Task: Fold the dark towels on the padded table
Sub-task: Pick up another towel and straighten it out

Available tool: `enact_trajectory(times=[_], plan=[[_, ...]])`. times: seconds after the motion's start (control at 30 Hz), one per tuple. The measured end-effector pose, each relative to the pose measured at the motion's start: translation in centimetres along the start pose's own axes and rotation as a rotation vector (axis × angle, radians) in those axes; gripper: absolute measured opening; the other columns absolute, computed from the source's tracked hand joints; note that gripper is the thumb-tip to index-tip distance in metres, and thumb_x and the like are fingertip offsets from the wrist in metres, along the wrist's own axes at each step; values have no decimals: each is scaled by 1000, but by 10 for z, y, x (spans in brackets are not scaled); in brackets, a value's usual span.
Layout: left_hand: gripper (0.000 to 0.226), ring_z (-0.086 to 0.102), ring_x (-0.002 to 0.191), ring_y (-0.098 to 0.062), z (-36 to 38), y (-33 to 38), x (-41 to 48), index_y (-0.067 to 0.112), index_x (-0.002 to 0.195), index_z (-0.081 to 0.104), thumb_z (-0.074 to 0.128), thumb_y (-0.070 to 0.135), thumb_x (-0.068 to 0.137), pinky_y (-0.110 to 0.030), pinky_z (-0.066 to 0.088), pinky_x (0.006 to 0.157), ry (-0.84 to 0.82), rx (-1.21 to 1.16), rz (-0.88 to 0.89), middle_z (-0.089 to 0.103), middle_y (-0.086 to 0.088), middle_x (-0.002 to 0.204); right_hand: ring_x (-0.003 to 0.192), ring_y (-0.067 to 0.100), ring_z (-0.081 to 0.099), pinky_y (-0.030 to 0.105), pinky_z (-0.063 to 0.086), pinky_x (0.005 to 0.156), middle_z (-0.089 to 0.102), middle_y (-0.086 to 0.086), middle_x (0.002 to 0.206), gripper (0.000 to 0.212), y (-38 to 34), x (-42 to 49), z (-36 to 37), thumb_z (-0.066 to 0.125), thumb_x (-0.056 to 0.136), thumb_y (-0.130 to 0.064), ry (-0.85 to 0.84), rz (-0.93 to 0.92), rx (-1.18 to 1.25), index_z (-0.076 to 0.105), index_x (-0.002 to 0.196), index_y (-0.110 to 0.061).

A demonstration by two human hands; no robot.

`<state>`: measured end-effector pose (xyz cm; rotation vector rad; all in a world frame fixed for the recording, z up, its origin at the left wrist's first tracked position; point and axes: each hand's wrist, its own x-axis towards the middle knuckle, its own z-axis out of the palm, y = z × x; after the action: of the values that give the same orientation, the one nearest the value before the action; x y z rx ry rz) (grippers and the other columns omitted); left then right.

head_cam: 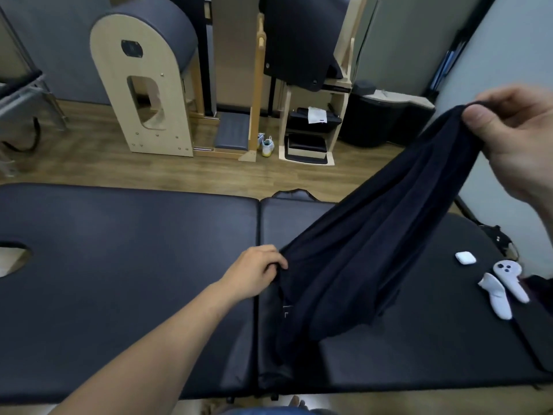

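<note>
A towel (359,250) end is pinched in the curled fingers of the left hand (254,271), low over the table (119,265). Its long axis is seen running up and rightward to the raised right hand (514,136), by which the other end is gripped. The sagging middle is rested on the table. A pale mark (286,311) on the towel and the far paper (317,115) cannot be read.

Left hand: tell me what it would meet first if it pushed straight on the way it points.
The left hand points right and away, so it would probably run into the hanging folds of the dark towel whose edge its fingers grip; depth beyond is unclear.
</note>
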<state>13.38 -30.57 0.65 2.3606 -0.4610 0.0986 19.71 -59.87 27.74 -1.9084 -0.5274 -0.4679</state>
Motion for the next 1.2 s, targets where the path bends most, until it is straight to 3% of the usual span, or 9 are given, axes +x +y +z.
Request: enact_trajectory(times=[0.23,0.47,0.6,0.7,0.83,0.93,1.03,1.13,1.2], plan=[[28,42,70,0,29,7,-22,12,93,60,50,-9,78,-8,34,69,47,-91,49,49,9,96,67,-2,56,18,44,65,65,-25,72,16,4,-2,-11,71,74,-64,169,68,-1,68,77,-48],[6,47,77,-5,69,-3,-47,15,88,64,63,9,85,-22,42,72,119,-68,-78,57,10,82,64,-10,57,11,46,69,64,-31,65,19,15,-4,15,67,90,-15,119,75,-184,61,81,-31],[23,45,67,-9,80,5,-44,13,95,68,55,-3,84,-26,42,62,144,-145,-161,46,11,89,63,-9,57,13,45,68,64,-31,65,18,9,5,15,68,90,-18,126,46,-217,61,82,-32],[43,59,86,-27,73,7,-31,13,113,70,46,-2,81,-36,53,77,177,-80,-235,55,-5,106,63,-8,56,13,45,65,62,-33,64,17,2,15,12,69,87,-24,134,35,-302,60,78,-36],[38,59,95,-38,16,-25,-8,21,108,74,43,6,89,-44,52,78,298,160,-535,55,-10,103,60,-7,54,16,45,63,63,-27,64,5,11,32,4,68,86,-34,183,53,-411,66,81,-34],[33,57,98,-34,-16,-36,-7,20,109,73,46,13,91,-42,51,78,247,211,-736,51,-7,107,59,-8,53,13,43,64,66,-5,82,24,20,43,14,67,86,-35,175,52,-485,73,96,-14],[27,63,95,-33,-7,-14,-16,21,95,76,55,18,79,-36,53,81,31,24,-878,64,-9,108,58,-11,51,6,38,63,64,-3,82,23,20,49,38,67,85,-33,128,32,-548,73,93,-12],[25,68,83,-30,19,29,-37,16,65,69,55,35,75,-31,53,72,-193,-86,-825,71,-9,83,63,-1,51,11,38,66,63,-6,81,20,19,51,68,68,85,-34,64,-13,-598,72,90,-15],[35,68,88,-27,44,59,-51,21,70,70,52,50,76,-31,53,73,-273,-65,-702,71,-4,85,72,6,53,16,37,70,62,-9,82,17,16,51,89,69,86,-33,21,-51,-607,72,90,-17]])
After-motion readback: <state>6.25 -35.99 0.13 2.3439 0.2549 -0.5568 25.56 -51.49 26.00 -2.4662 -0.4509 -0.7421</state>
